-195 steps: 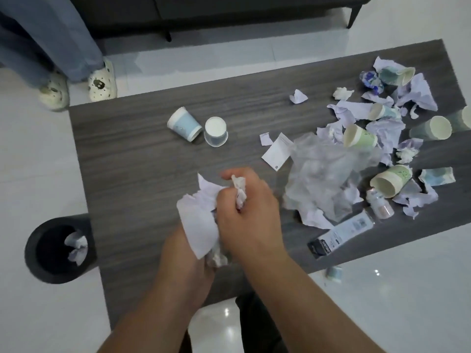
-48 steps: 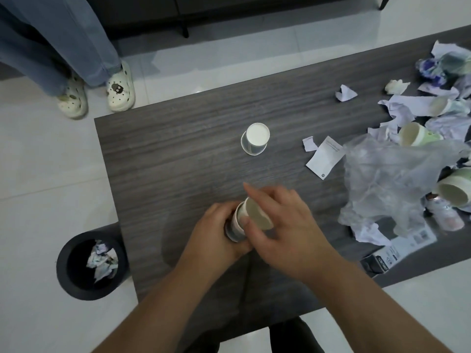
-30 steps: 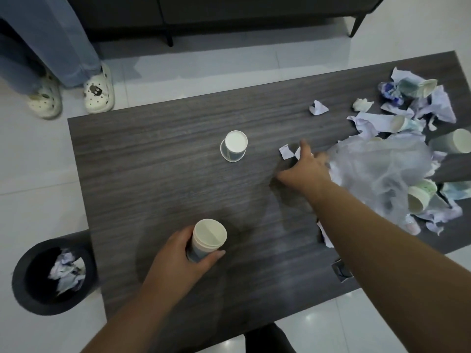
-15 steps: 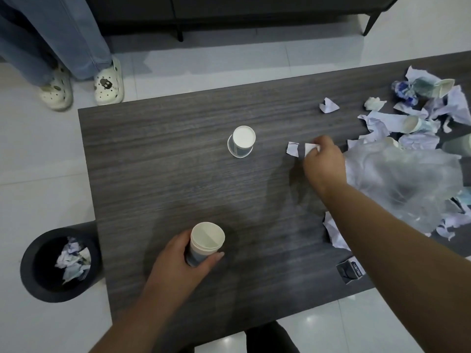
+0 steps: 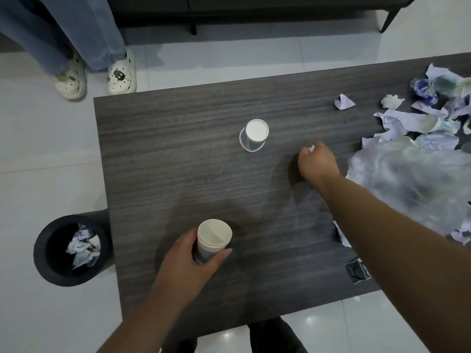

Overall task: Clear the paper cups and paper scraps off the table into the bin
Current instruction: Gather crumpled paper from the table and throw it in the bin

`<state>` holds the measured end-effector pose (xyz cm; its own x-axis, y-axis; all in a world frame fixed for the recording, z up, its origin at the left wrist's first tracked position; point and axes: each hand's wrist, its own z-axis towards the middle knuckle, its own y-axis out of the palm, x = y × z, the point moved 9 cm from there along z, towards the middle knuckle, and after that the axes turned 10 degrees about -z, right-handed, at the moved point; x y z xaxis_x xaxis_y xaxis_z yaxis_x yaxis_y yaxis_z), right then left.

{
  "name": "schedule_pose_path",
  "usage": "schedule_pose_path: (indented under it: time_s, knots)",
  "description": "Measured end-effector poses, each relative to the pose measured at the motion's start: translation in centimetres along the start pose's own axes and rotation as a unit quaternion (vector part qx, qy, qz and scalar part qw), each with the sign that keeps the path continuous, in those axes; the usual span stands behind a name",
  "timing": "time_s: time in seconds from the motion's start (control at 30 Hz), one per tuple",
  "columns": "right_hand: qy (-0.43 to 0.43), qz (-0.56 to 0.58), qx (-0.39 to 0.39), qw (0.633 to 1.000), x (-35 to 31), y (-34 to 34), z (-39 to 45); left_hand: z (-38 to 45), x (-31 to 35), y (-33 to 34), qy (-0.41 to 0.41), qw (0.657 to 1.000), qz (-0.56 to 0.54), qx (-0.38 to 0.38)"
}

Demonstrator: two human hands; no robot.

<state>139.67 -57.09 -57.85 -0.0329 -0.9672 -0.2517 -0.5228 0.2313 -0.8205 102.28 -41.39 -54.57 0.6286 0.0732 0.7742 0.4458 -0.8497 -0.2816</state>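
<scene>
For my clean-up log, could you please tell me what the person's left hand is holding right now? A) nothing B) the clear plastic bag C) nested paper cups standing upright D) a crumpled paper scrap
C: the left hand curls around the nested paper cups, upright on the table.

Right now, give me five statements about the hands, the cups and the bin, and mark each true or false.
1. The left hand grips the stacked cups. True.
2. The right hand lies flat and empty. False: its fingers are curled round a paper scrap.
3. The upside-down cup stands alone on the table. True.
4. The bin stands on the table. False: it is on the floor beside it.
5. The bin holds nothing. False: crumpled paper lies inside.
</scene>
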Motion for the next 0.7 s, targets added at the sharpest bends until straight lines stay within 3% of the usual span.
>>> schedule_pose_path:
  time_s: [0.13,0.3,0.4,0.57,0.63,0.7]
  knots:
    - [0.027,0.182,-0.080,0.980,0.9,1.7,-5.8,-0.5,0.4,-0.2,-0.003,1.000,-0.019,0.003]
    - [-0.013,0.125,-0.128,0.984,3.4,5.0,-15.7,-2.2,-0.9,-2.1,-0.033,0.996,-0.075,0.024]
    - [-0.026,0.016,-0.165,0.986,2.8,7.0,-21.0,-3.5,-4.2,-6.9,-0.085,0.980,-0.132,0.122]
    - [0.012,0.039,-0.164,0.986,0.5,9.5,-25.1,-5.5,-13.3,-19.9,-0.143,0.904,-0.158,0.372]
    - [0.021,0.051,-0.165,0.985,-0.7,10.2,-25.9,-5.5,-17.6,-24.0,-0.203,0.887,-0.132,0.392]
    - [0.036,0.051,-0.160,0.985,-2.1,10.5,-26.5,-4.9,-21.5,-27.2,-0.287,0.878,-0.112,0.366]
